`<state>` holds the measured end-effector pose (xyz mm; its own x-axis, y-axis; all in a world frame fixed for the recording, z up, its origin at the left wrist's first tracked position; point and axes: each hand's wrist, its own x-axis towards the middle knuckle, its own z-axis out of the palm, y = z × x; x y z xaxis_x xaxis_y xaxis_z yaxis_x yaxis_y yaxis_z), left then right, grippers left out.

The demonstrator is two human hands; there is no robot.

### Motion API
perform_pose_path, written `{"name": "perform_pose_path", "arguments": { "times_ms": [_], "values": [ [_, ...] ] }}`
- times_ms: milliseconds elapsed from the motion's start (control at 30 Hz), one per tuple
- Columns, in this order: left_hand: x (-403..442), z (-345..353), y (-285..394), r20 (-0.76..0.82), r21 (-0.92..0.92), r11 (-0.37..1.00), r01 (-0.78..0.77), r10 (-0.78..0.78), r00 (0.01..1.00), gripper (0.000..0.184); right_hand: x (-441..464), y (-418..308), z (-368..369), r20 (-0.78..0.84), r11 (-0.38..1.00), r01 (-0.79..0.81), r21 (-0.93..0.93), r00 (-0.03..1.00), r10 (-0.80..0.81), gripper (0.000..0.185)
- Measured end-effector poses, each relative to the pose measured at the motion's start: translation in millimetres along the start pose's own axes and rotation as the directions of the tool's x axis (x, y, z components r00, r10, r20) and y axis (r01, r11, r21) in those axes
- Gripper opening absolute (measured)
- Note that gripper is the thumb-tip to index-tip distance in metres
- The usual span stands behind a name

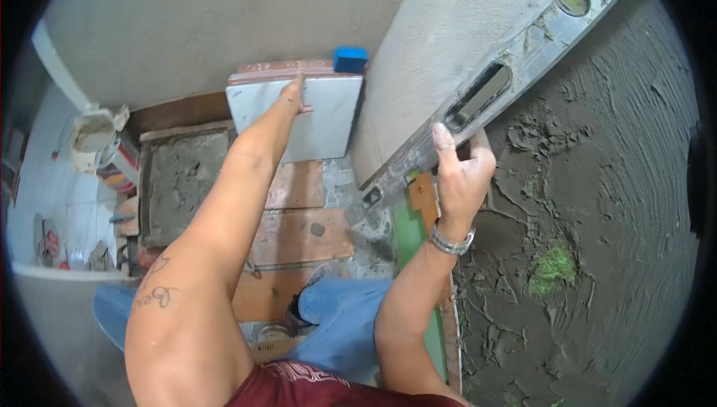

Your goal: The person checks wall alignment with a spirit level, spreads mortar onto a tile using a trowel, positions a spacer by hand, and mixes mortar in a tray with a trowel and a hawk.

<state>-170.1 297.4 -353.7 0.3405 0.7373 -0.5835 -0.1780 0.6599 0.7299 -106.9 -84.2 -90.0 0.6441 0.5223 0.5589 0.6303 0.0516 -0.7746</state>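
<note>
My right hand (463,168) is closed on the lower part of a long grey spirit level (534,48), its thumb over the edge by the oblong slot. The mortar-smeared level is tilted, running from low centre to the upper right. My left arm stretches forward to a stack of tiles leaning on the wall. There my left hand (293,95) is at the top edge of the white front tile (325,119), fingers over the edge and partly hidden. A blue block (350,59) sits on the stack's right corner.
Grey mortar with comb ridges (553,183) covers the surface at right, with a green patch (553,271). At left stand a mortar trough (187,175) and a dirty bucket (101,142). Wooden boards (299,235) lie below, near my legs.
</note>
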Motion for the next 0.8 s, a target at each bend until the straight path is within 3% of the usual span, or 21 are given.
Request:
{"name": "perform_pose_path", "arguments": {
  "times_ms": [67,167,267,300,333,367,400,433,467,500,533,567,600,667,700,733,767,800],
  "values": [
    [-30.7,-19.1,-16.1,0.032,0.095,0.995,-0.038,0.035,0.999,0.083,4.7,0.1,9.7,-0.010,1.000,0.029,-0.004,1.000,-0.029,0.027],
    [-93.5,-86.7,-50.8,0.096,0.410,0.912,-0.020,-0.021,0.995,0.072,7.8,-4.3,21.3,-0.025,0.997,0.080,0.018,0.997,-0.080,0.030],
    [-212.7,-181.9,-35.6,0.226,0.526,0.824,-0.213,0.106,0.968,0.058,6.2,-2.9,27.3,0.052,0.997,0.008,-0.082,0.999,-0.004,0.031],
    [-260.7,-210.4,-10.2,0.168,0.504,0.823,-0.262,0.204,0.964,0.039,4.0,-9.9,28.9,0.078,0.973,-0.121,-0.199,0.987,0.139,0.031],
    [-280.7,-266.8,9.5,0.260,0.483,0.748,-0.455,0.373,0.891,0.029,-1.9,-18.6,39.5,0.018,0.990,0.015,-0.138,1.000,-0.013,0.029],
    [-342.1,-292.6,42.0,0.157,0.524,0.658,-0.541,0.550,0.821,0.025,-1.2,-14.8,40.0,0.084,0.992,0.018,-0.121,0.996,-0.008,0.025],
    [-391.0,-328.5,64.2,0.047,0.490,0.634,-0.598,0.666,0.744,0.027,-5.0,-19.6,48.6,0.080,0.996,0.068,0.057,0.994,-0.073,0.022],
    [-448.6,-356.6,83.5,-0.129,0.567,0.633,-0.527,0.700,0.702,0.025,-8.4,-29.9,56.2,0.111,0.977,0.003,0.212,0.993,-0.027,0.021],
    [-487.2,-397.1,86.8,-0.219,0.524,0.616,-0.588,0.765,0.606,0.024,-11.0,-42.0,62.5,0.164,0.957,0.001,0.290,0.985,-0.051,0.022],
    [-534.7,-413.2,85.9,-0.209,0.527,0.556,-0.643,0.818,0.536,0.025,-11.6,-58.9,75.8,0.198,0.929,-0.001,0.369,0.977,-0.078,0.024],
    [-577.5,-435.5,70.0,-0.334,0.513,0.595,-0.619,0.802,0.495,0.027,-15.3,-87.7,96.8,0.180,0.921,0.222,0.319,0.940,-0.289,0.023],
    [-602.6,-448.8,55.6,-0.423,0.490,0.626,-0.607,0.779,0.462,0.030,-11.7,-96.4,107.7,0.217,0.827,0.558,0.062,0.802,-0.557,0.027],
    [-614.9,-473.5,28.9,-0.430,0.630,0.597,-0.497,0.801,0.417,0.034,-8.5,-105.3,120.1,0.233,0.563,0.808,-0.174,0.589,-0.774,0.038],
    [-631.6,-503.9,-40.3,-0.571,0.681,0.689,-0.249,0.712,0.409,0.032,-24.5,-147.0,154.0,0.164,0.730,0.676,0.102,0.712,-0.682,0.045],
    [-636.3,-509.7,-75.6,-0.580,0.752,0.654,-0.087,0.719,0.383,0.032,-38.4,-177.9,174.3,0.149,0.674,0.721,0.163,0.657,-0.739,0.048],
    [-638.9,-526.1,-126.4,-0.669,0.693,0.720,-0.028,0.657,0.347,0.031,-52.2,-208.2,194.0,0.132,0.611,0.760,0.221,0.598,-0.791,0.050],
    [-641.3,-535.1,-164.2,-0.708,0.631,0.775,-0.041,0.596,0.380,0.032,-60.2,-240.2,205.7,0.113,0.433,0.881,0.191,0.418,-0.901,0.051],
    [-646.2,-527.1,-189.8,-0.766,0.562,0.826,0.039,0.502,0.402,0.033,-78.8,-275.1,212.2,0.130,0.382,0.879,0.287,0.359,-0.924,0.043]
  ]
}}
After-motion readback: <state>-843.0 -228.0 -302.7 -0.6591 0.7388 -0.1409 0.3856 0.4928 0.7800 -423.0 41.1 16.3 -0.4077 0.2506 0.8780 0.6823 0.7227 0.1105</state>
